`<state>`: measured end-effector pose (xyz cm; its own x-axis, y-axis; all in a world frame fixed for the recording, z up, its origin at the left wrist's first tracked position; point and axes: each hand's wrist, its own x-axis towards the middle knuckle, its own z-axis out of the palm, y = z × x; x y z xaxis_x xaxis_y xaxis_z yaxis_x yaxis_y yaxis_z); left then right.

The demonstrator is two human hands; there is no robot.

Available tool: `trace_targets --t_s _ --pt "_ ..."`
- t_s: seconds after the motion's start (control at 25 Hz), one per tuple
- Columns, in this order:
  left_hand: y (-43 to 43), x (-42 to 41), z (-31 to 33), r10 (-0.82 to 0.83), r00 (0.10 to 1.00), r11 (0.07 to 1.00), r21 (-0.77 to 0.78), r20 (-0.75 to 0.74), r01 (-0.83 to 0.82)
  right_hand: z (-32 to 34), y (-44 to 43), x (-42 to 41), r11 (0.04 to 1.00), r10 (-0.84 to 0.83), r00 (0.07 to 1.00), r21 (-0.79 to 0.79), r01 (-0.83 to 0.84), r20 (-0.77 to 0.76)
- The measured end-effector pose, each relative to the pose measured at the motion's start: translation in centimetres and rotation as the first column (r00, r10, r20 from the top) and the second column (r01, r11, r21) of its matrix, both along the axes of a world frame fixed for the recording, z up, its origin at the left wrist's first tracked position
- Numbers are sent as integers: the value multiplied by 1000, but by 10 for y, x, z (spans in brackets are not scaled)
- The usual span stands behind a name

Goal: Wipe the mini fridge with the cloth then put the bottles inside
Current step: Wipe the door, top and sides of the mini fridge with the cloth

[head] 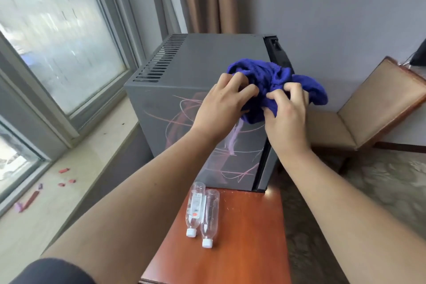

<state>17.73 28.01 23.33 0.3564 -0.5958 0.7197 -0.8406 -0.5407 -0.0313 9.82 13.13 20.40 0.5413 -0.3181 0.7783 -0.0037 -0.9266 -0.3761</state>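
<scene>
**Inspector A:** Fridge position?

**Inspector B:** The grey box-shaped metal mini fridge [184, 104] stood at the far end of the reddish-brown wooden table [249, 237]. Pink and purple scribbles covered its near side.

**A:** Cloth and hands?

**B:** The crumpled blue cloth [276, 76] was bunched at the fridge's top right edge. The left hand [221, 108] and the right hand [285, 113] both gripped it with curled fingers.

**A:** Bottles?

**B:** Two clear plastic bottles [194, 208] with white caps lay side by side on the table, just before the fridge.

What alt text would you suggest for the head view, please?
The left hand and right hand grip a bunched blue cloth at a grey mini fridge scribbled with pink marks. Two clear bottles lie on the wooden table.
</scene>
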Motion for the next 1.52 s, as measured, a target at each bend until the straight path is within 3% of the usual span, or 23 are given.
trace_targets --t_s 0.2,0.52,0.68,0.88,1.08,1.24,1.52 --pt "6 12 -23 -64 994 997 -42 91 68 -18 16 5 994 -68 996 84 63 52" --pt "44 36 -34 -243 959 970 66 149 235 -41 67 24 938 -241 968 275 212 76" --pt "88 61 -41 -230 965 973 49 127 226 -38 116 44 936 -260 963 265 233 71" --pt "163 107 -54 -154 968 986 -24 199 162 -28 189 80 961 -170 984 230 153 55" --pt "211 123 -58 -58 985 994 -79 165 72 -27 232 103 977 -45 998 211 33 52" --pt "217 122 -56 -35 992 996 -79 123 45 -29 238 107 977 -19 998 211 5 65" --pt "195 104 -90 92 993 974 -213 80 -73 -37 206 95 993 116 991 42 -113 -68"
